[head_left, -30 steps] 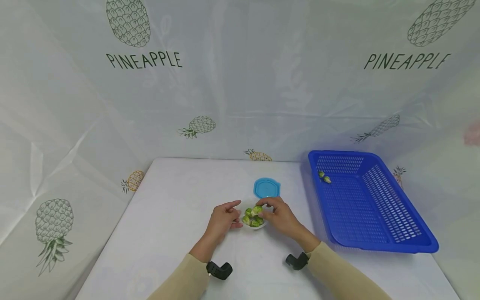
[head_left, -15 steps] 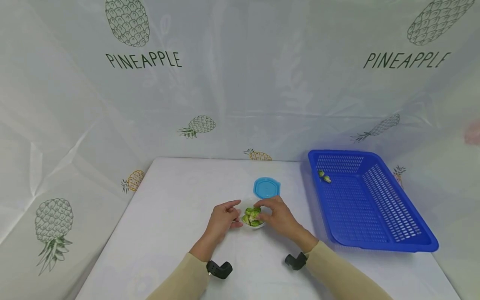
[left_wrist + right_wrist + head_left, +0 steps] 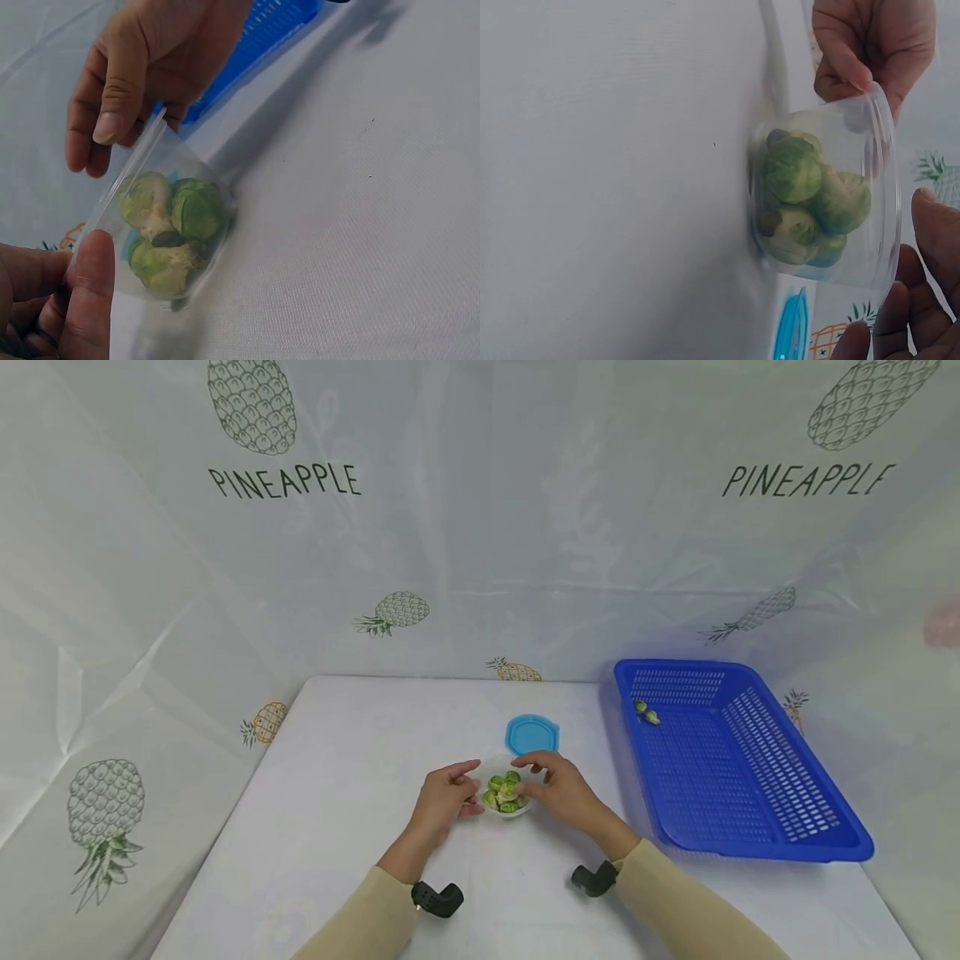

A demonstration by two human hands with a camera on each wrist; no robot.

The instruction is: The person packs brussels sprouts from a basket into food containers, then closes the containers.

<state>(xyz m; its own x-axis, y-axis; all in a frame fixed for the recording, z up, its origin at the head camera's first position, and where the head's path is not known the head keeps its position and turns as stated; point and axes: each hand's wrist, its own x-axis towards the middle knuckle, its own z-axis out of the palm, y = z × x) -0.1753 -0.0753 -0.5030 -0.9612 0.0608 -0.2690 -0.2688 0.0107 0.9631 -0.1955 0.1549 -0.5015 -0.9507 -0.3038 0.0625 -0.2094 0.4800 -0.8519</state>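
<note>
Nearest the tabletop's [image 3: 345,777] front edge come two tan sleeves [image 3: 367,918], each wrist wearing a small black camera [image 3: 437,900]. Beyond them, around the middle of the tabletop, the left hand [image 3: 444,797] pinches the near-left rim of a clear plastic tub [image 3: 847,127], thumb against fingers. The right hand [image 3: 562,789] stands at the tub's other side, its fingers loosely bent and spread with a gap between thumb and fingertips; they appear to hold nothing, and whether a fingertip touches the rim I cannot tell. Inside the tub sit several green sprouts [image 3: 791,171], heaped in the bottom. The tub looks light, thin-walled and slightly springy, so the rim is probably the best place to hold it, gently; squeezing the smooth sides could flex them or slip. The sprouts look firm, light and round, likely to roll unless taken around the middle by thumb and fingertips. Just behind the tub, toward the back edge, lies a blue lid [image 3: 532,735]. Along the right edge stands a blue basket [image 3: 738,777], two more sprouts lying in its back-left corner. Behind everything hangs a pale pineapple-print sheet [image 3: 480,527].
</note>
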